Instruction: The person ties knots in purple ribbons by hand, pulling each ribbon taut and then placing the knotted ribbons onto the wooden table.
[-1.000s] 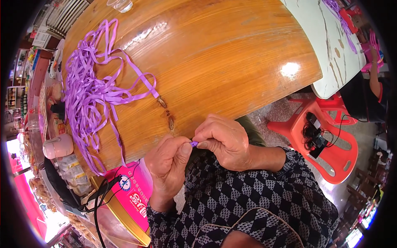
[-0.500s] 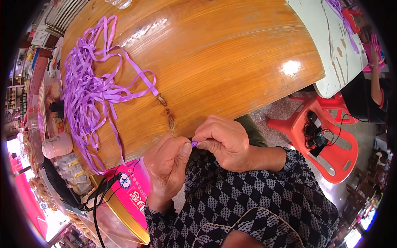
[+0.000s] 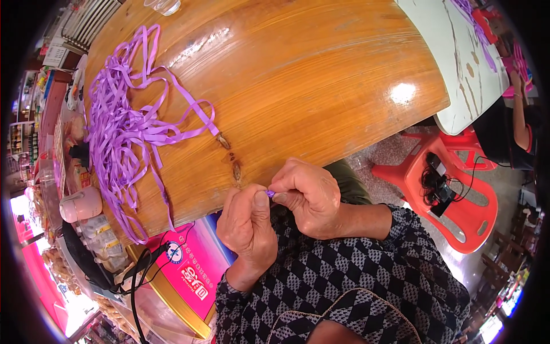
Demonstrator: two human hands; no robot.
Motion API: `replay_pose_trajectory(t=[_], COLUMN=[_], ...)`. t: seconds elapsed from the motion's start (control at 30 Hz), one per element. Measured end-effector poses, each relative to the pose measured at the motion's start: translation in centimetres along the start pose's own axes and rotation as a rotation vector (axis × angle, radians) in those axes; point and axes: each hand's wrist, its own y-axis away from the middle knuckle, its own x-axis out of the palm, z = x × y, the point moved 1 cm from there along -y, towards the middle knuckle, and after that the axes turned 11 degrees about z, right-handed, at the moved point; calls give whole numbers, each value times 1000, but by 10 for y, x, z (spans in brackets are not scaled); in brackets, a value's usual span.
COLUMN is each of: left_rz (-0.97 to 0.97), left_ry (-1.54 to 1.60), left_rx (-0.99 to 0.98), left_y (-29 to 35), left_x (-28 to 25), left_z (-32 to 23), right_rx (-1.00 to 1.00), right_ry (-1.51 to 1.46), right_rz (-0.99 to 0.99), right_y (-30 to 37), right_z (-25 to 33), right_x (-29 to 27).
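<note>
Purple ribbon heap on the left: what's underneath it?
Under the purple ribbon heap is the wooden table; its bare wood shows between the looser loops. Beneath the dense middle, the tangled strands cover the surface, so I can't see whether anything lies there.

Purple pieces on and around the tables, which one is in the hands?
The tiny piece pinched between left hand and right hand; the tangled pile lies on the wooden table, other strands on the white one.

Bright light, white glare on the wooden table (image 3: 298, 97), washed-out lower left, edges bent, corners black
</note>
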Motion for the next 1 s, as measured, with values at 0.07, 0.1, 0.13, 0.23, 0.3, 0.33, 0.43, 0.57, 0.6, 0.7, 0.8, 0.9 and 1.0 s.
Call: replay_pose_trajectory(t=[0.07,0.1,0.13,0.23,0.3,0.33,0.43,0.57,0.6,0.7,0.8,0.9,1.0], left_rz=[-38,-38,-38,-32,-25,-28,-32,96,93,150,143,182,226], left_ry=[-38,-38,-54,-66,-61,-34,156,772,772,832,668,655,528], left_rx=[29,30,62,95,96,61,-65,-446,-433,-432,-405,-372,-363], left_y=[1,0,-1,0,1,-1,-1,-7,-8,-6,-4,-7,-7], left_x=[3,4,4,6,5,5,3,-19,-22,-24,-23,-24,-24], left_z=[0,1,1,4,3,3,6,0,1,8,11,11,11], right_rx=[10,-32,-74,-120,-136,-155,-142,-51,4,67,86,117,130], right_ry=[1,34,67,126,132,138,84,-36,-80,-117,-96,-100,-105], right_rz=[-4,4,10,44,36,29,4,17,42,98,115,107,108], right_y=[-1,-3,-4,-4,-5,-6,-11,-20,-19,-20,-16,-16,-15], right_z=[0,1,2,1,-1,-2,-4,1,3,6,6,6,5], right_x=[-1,-3,-4,-7,-5,-5,-3,-11,-13,-15,-15,-17,-17])
